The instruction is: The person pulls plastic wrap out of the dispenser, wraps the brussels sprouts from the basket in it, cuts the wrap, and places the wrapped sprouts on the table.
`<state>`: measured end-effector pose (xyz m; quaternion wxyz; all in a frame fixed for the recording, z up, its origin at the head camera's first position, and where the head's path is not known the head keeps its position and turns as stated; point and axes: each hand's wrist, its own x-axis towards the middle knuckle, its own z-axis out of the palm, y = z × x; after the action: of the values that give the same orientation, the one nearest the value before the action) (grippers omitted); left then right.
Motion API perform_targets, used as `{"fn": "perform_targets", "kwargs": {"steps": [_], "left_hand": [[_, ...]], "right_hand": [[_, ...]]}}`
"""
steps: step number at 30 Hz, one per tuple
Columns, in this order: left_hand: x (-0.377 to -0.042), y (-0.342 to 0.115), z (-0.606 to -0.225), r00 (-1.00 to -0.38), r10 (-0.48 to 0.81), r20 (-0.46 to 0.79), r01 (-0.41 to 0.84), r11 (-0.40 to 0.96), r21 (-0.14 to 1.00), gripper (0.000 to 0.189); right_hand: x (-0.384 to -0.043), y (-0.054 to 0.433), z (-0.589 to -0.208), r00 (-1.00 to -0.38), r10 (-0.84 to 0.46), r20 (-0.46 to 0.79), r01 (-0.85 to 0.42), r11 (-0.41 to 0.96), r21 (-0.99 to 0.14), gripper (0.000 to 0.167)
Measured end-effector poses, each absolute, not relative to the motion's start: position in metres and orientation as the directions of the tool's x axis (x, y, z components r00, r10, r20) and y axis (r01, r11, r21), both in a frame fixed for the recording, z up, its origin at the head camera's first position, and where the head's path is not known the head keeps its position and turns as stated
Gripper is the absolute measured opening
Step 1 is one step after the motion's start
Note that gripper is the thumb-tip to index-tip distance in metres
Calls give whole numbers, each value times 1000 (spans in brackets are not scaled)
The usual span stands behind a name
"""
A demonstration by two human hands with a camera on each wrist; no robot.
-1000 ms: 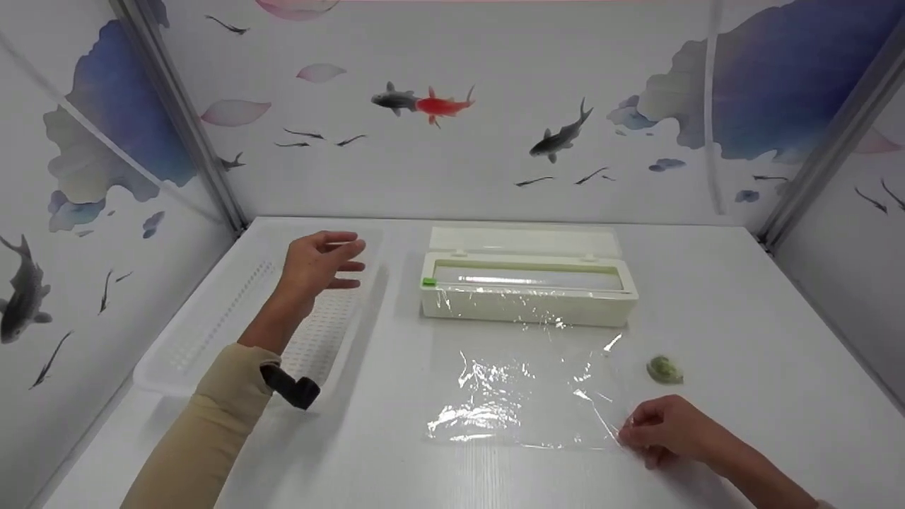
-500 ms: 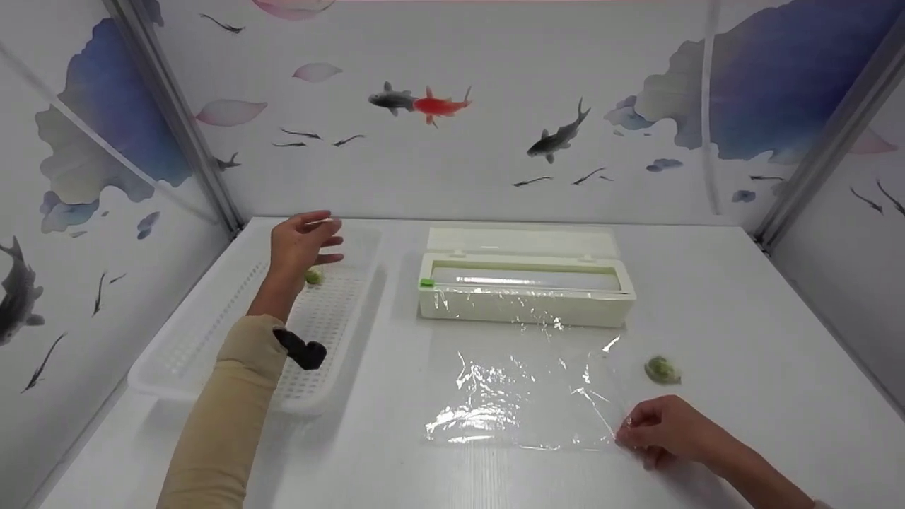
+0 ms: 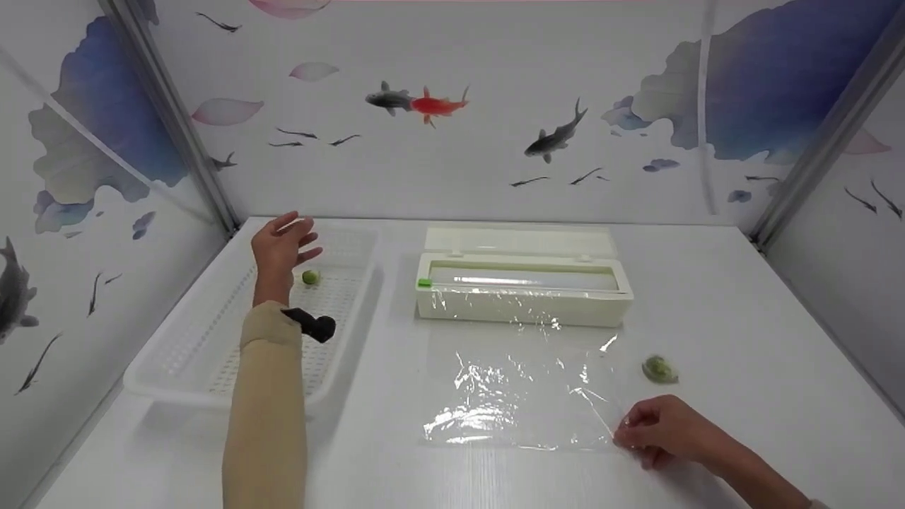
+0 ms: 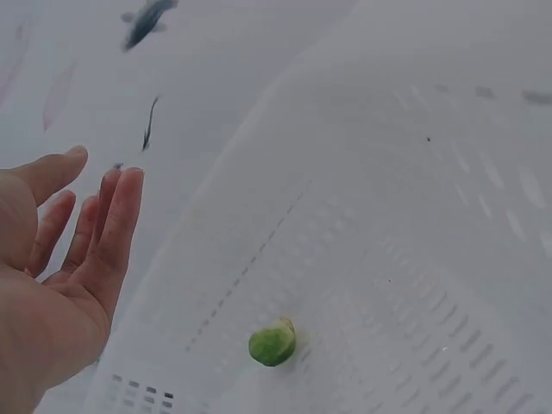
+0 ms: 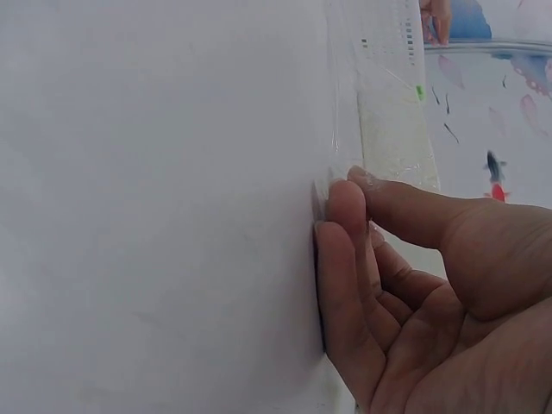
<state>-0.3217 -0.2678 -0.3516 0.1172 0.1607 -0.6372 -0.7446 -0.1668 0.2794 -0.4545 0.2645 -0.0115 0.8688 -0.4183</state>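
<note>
A small green Brussels sprout [image 3: 310,277] lies in the white perforated basket [image 3: 134,385] on the left. Above the basket's far part is my left hand [image 3: 281,244], its fingers loosely spread and nothing between them; the left wrist view shows the sprout [image 4: 272,342] apart from the fingers. With thumb and fingertips my right hand [image 3: 661,430] pinches the near right corner of a clear sheet of plastic wrap [image 3: 523,396]. The sheet runs flat over the table from a pale green wrap dispenser [image 3: 523,307] with its lid raised. Beyond the right hand sits a second, wrapped sprout [image 3: 660,369].
A white table [image 3: 749,318] carries everything. Patterned panels [image 3: 452,177] with painted fish close off the back and both sides. A green slider [image 3: 424,282] sits at the dispenser's left end.
My left hand has moved left and slightly away over the basket, uncovering the sprout in it. The right hand stays at the wrap's corner.
</note>
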Motion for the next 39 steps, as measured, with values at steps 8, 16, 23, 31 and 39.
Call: {"fn": "perform_targets", "kwargs": {"steps": [8,16,23,31,39], "left_hand": [[-322,-279,-373,-889,-418,-190,-86,-254,963,56],[-314,-284,-389,-888,-380,-258,-139,-314,939,61],[-314,-287,-400,-861,-359,-360,-215,-385,897,64],[-310,-292,-408,-849,-268,-455,-341,-380,860,71],[-314,-302,-417,-873,-191,-448,-371,-334,866,71]], "right_hand": [[-166,279,-454,-864,-248,-439,193,641,-743,25],[-164,281,-455,-862,-278,-425,177,619,-765,26],[-165,279,-454,-864,-282,-417,171,614,-771,27],[-164,279,-453,-867,-279,-412,163,624,-765,25],[-166,279,-456,-869,-271,-415,169,625,-762,28]]}}
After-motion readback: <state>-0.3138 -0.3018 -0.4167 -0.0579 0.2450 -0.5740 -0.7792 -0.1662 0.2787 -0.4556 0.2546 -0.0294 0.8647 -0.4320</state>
